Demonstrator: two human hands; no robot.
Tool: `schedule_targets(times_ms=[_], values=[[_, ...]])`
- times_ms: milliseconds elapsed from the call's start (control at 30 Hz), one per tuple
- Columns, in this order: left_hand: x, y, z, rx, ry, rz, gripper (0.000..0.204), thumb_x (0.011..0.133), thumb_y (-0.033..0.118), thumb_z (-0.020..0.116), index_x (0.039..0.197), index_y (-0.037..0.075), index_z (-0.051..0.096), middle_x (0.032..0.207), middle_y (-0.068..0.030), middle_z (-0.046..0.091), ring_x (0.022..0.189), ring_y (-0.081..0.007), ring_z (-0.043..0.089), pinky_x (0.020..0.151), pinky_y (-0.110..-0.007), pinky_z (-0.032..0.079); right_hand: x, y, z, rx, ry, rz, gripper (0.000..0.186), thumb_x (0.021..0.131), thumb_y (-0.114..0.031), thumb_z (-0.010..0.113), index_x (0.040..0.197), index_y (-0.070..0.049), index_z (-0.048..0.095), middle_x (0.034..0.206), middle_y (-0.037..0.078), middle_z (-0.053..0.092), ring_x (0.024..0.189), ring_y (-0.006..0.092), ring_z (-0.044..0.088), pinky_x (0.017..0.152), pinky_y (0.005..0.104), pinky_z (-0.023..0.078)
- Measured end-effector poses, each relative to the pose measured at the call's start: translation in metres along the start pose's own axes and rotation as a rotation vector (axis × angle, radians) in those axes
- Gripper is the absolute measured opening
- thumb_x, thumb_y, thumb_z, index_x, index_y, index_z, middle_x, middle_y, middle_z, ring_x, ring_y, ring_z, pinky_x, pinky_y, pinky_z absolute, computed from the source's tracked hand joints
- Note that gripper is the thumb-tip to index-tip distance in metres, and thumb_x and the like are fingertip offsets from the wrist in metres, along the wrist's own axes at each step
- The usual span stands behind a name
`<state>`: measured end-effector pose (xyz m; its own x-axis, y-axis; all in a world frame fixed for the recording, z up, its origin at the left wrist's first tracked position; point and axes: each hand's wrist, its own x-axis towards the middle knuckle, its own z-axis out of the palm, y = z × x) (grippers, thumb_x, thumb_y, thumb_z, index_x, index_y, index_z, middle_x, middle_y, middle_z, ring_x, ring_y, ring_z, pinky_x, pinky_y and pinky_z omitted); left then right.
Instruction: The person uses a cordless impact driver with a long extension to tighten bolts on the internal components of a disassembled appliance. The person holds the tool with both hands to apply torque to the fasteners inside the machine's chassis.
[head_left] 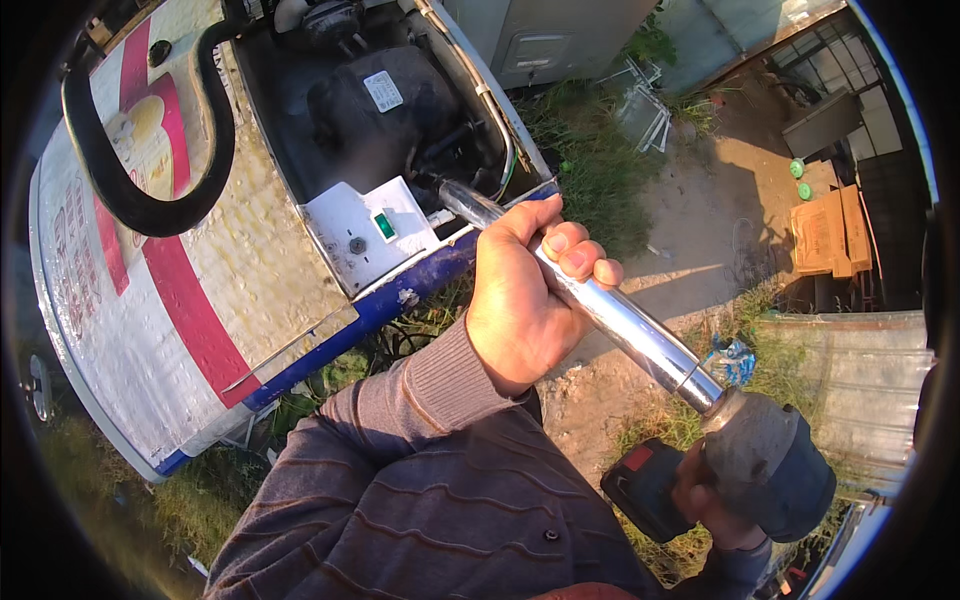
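My left hand (530,300) is wrapped round a long chrome extension bar (635,330). At its lower right end the bar joins a dark cordless impact wrench (765,450). My right hand (712,500) is closed round the wrench's handle, its fingers partly hidden behind the battery (645,490). The bar's far end points into the open machinery bay of a large white appliance (190,290). A black compressor (375,100) with a white label sits there. Whether the tip touches a fastener cannot be made out. Close to the tip is a white panel (345,225) with a green switch (384,226).
A thick black curved tube (150,215) loops over the appliance's side, which has pink stripes. Beyond the bay stands a grey metal cabinet (560,40). Grass and dirt ground (690,220) lie to the right, with cardboard (832,235) and corrugated sheet metal (850,380).
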<state>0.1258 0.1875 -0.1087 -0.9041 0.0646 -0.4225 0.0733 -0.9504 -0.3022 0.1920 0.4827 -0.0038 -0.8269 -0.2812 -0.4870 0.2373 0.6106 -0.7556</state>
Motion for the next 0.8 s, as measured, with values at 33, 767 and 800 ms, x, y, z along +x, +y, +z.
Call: schedule_targets(times_ms=[33, 767, 800], values=[[0.0, 0.0, 0.0, -0.005, -0.002, -0.003, 0.034, 0.099, 0.017, 0.055, 0.068, 0.013, 0.039, 0.061, 0.0026, 0.037, 0.054, -0.0127, 0.039, 0.058, -0.032, 0.038, 0.0, -0.002, 0.004, 0.031, 0.0, -0.004, 0.045, 0.088, -0.048, 0.077, 0.083, -0.006, 0.061, 0.068, 0.002, 0.059, 0.063, 0.0134, 0.057, 0.06, 0.0284, 0.045], [0.009, -0.003, -0.001, -0.006, -0.014, 0.026, 0.039, 0.098, 0.02, 0.055, 0.064, 0.015, 0.038, 0.059, 0.0038, 0.035, 0.053, -0.0128, 0.038, 0.059, -0.032, 0.04, 0.017, -0.007, -0.018, -0.094, -0.129, -0.028, 0.046, 0.084, -0.05, 0.077, 0.08, -0.007, 0.063, 0.065, 0.003, 0.06, 0.062, 0.0155, 0.058, 0.059, 0.0301, 0.045], [0.01, -0.003, -0.001, -0.013, -0.02, 0.018, 0.039, 0.098, 0.02, 0.055, 0.064, 0.015, 0.038, 0.059, 0.0037, 0.035, 0.053, -0.0129, 0.038, 0.059, -0.032, 0.04, 0.017, -0.006, -0.021, -0.11, -0.129, -0.022, 0.046, 0.084, -0.051, 0.076, 0.08, -0.007, 0.064, 0.066, 0.003, 0.06, 0.063, 0.0161, 0.059, 0.06, 0.0307, 0.045]])
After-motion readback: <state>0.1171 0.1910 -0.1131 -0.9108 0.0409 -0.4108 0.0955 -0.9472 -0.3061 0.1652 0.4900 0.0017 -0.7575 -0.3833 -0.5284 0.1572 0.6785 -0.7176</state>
